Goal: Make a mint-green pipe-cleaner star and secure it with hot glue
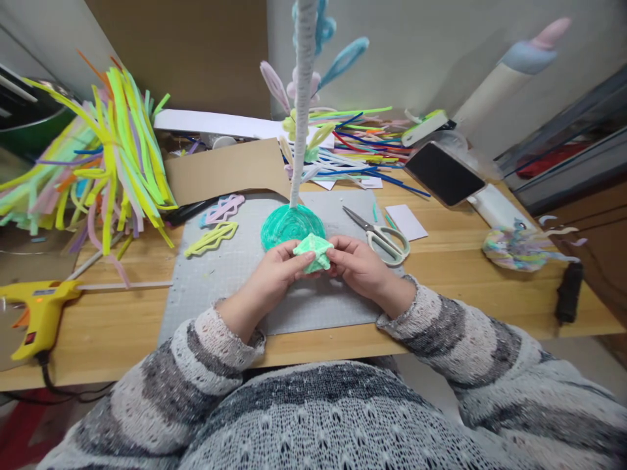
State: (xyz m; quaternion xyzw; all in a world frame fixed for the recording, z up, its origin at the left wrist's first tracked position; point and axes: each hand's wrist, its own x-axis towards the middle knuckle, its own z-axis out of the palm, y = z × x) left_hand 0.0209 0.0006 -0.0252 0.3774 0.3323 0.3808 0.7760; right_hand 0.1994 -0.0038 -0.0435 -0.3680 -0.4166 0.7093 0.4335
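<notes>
Wooden tabletop point(450, 287) spreads across my view, with a gray cutting mat point(230, 300) lying on it. Over the mat I have a small mint-green fuzzy piece point(314, 252) between both hands. On the left hand point(277, 271), the thumb lies across the piece's lower left front, the other fingers curled behind and beneath, closed on it. On the right hand point(360, 262), thumb and forefinger pinch its right edge. So the piece sits right at the fingertips, its ridged middle bare to me between the two thumbs.

Just beyond it I see the round teal base point(292, 225), with a white wrapped stem point(302, 104) standing from it. Scissors point(379, 236) lie beside the right hand, blades pointing away to the left. Yellow and pink-lilac zigzag shapes point(211, 239) rest on the mat's far left part, and a yellow glue gun point(43, 313) lies farther left.
</notes>
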